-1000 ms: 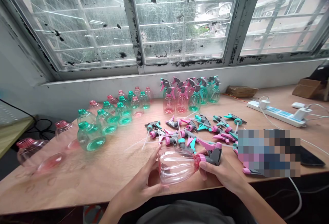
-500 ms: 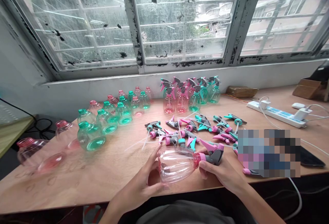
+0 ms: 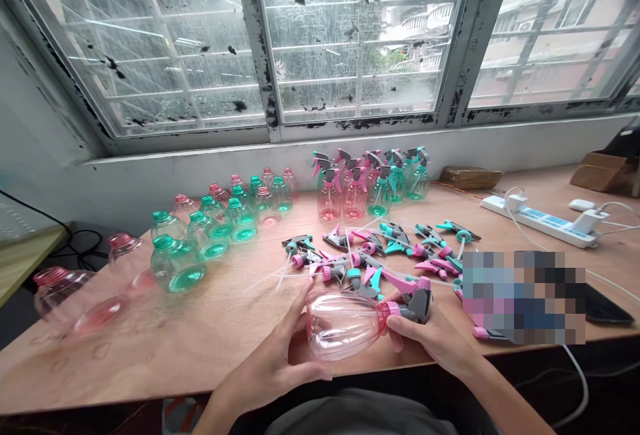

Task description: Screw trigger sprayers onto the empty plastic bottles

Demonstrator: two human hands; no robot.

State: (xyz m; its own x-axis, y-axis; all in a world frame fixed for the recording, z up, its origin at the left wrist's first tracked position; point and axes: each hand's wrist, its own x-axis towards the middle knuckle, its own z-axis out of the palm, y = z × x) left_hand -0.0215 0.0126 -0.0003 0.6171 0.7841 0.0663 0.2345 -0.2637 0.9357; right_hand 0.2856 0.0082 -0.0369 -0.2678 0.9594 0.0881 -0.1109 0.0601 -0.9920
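Note:
A clear pink spray bottle (image 3: 343,328) lies sideways between my hands, above the table's front edge. My left hand (image 3: 285,348) curls around its base, thumb below and fingers above. At the neck, my right hand (image 3: 425,335) pinches the pink collar (image 3: 391,309) of the grey and pink spray head (image 3: 417,302), which sits on the bottle's mouth. How tightly the collar is screwed on I cannot tell. Just beyond the bottle lie several loose trigger spray heads (image 3: 367,262) in pink, teal and grey, with thin tubes.
Open pink and green bottles (image 3: 200,235) stand in rows at the left. Several bottles with spray heads (image 3: 354,198) stand by the wall. A white power strip (image 3: 540,222), a brown package (image 3: 470,178) and a dark phone (image 3: 607,305) are at the right; a blurred patch hides part of the table.
The spray head has turned slightly, its pink trigger swinging further back and left. The bottle has shifted a little downward in my hands.

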